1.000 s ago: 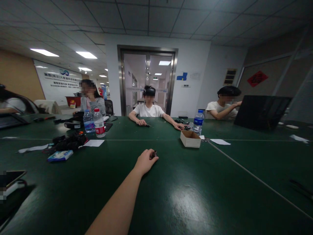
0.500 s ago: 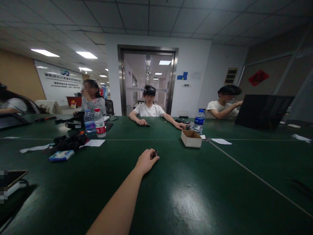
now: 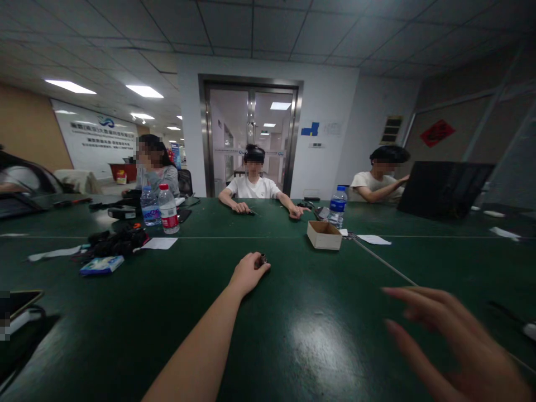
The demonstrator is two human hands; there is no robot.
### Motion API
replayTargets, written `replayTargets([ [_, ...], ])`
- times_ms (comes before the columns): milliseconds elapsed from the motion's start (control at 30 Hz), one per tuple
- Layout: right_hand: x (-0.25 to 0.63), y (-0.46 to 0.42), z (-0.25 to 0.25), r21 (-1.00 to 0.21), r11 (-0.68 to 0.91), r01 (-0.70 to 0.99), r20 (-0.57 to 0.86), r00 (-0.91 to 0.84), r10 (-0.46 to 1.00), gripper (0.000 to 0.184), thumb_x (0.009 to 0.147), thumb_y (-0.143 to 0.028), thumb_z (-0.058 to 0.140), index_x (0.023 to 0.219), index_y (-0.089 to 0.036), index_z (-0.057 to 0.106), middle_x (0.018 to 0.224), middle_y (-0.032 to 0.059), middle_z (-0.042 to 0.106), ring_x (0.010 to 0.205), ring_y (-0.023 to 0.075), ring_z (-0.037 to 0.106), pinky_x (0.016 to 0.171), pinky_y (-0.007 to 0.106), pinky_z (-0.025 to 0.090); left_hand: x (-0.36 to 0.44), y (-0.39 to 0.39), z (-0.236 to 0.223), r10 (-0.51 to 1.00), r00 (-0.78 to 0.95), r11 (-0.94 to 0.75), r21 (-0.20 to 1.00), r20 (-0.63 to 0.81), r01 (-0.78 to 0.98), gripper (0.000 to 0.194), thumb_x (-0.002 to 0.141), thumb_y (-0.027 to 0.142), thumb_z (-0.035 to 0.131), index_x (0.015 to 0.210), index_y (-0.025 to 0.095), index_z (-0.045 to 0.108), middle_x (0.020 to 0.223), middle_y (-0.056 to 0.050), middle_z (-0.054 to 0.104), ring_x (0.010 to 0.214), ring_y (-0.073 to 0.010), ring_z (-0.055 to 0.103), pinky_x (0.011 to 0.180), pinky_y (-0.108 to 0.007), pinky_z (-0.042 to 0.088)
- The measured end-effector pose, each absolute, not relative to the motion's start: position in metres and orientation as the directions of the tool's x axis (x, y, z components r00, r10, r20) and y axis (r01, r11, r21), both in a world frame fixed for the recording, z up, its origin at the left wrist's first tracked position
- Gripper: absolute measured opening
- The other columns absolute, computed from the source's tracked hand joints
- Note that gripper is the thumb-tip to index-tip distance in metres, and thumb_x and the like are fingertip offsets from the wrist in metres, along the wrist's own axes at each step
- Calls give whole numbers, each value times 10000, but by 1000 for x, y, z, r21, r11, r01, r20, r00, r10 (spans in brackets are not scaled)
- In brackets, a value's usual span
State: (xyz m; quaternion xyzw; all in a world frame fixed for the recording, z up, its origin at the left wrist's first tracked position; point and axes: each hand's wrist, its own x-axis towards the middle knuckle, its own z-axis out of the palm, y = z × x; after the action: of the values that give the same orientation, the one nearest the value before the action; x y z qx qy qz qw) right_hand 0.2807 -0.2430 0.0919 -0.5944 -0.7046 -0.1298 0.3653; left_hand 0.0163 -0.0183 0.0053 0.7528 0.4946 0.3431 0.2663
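My left hand (image 3: pixel 248 273) rests on the green table, thumb and fingers closed around a small dark, shiny metal cylinder (image 3: pixel 263 259). Only the upper end of the cylinder shows; the fingers cover the rest. At the lower right, my right hand (image 3: pixel 452 340) hangs over the table, smeared by motion. Its thumb and fingers are apart with nothing between them. Farther off, between my two hands, stands an open box (image 3: pixel 324 240) with pale sides.
Across the table (image 3: pixel 234 357) a person (image 3: pixel 254 187) rests both hands on it. A blue-capped water bottle (image 3: pixel 337 206) stands behind the box. To the left are two bottles, dark gear (image 3: pixel 115 240) and a blue-white packet (image 3: pixel 101 266). A black laptop (image 3: pixel 444 190) sits at right.
My right hand has come into view from the lower right. The left hand stays around the metal cylinder. The person opposite has drawn one hand back from beside the box.
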Motion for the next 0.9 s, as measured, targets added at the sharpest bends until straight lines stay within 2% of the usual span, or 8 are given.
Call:
replayTargets([
  [67,254,-201,85,-406,328,853,488,-102,867,345,798,-368,527,1126,-262,511,1116,98,484,876,225,548,697,355,498,16,-17,3,924,263,-376,780,276,500,374,745,499,527,925,178,596,944,-63,578,773,-167,545,664,-252,409],
  [133,229,-150,70,-609,281,742,313,-101,944,308,801,-340,522,1089,-231,511,1061,76,493,803,182,562,695,331,499,17,-13,1,922,247,-380,822,299,424,367,740,492,539,920,177,597,922,-60,596,760,-167,554,669,-255,415],
  [200,207,-99,50,-821,123,558,138,-15,990,339,790,-317,544,1099,-206,463,997,70,493,666,142,571,588,291,498,16,-9,-2,919,222,-386,856,326,343,341,742,460,553,924,176,597,910,-59,608,767,-166,564,688,-256,426],
  [267,190,-59,33,-965,-64,254,-70,-13,997,350,823,-351,513,1122,-207,400,923,54,498,547,117,571,498,261,477,15,-4,-5,920,164,-390,879,356,275,310,748,417,560,940,177,596,922,-61,614,781,-164,571,701,-255,436],
  [367,169,-22,19,-970,-195,-147,-172,-159,972,282,884,-385,430,1075,-180,393,796,35,522,520,123,599,519,255,494,14,2,-6,923,66,-385,901,380,201,278,751,367,563,956,181,592,938,-60,617,778,-159,580,680,-251,455],
  [433,160,-11,15,-939,-222,-264,-154,-255,955,255,907,-373,400,1032,-152,425,738,41,550,538,131,614,539,249,507,13,5,-6,924,60,-383,913,378,142,269,743,346,576,950,174,590,915,-60,623,765,-160,589,659,-249,469],
  [633,158,-3,2,-923,-127,-364,-8,-312,950,106,882,-203,489,874,-104,526,682,62,603,531,109,607,497,180,497,17,7,-7,910,210,-370,928,357,27,254,730,303,601,934,151,596,891,-65,624,754,-159,607,675,-251,492],
  [900,160,-5,2,-917,-93,-387,-6,-222,975,63,852,-142,523,885,-95,549,649,79,629,499,113,604,489,182,499,14,4,-6,920,160,-372,926,359,59,354,735,320,588,1059,189,536,984,-70,590,680,-130,600,518,-196,452],
])
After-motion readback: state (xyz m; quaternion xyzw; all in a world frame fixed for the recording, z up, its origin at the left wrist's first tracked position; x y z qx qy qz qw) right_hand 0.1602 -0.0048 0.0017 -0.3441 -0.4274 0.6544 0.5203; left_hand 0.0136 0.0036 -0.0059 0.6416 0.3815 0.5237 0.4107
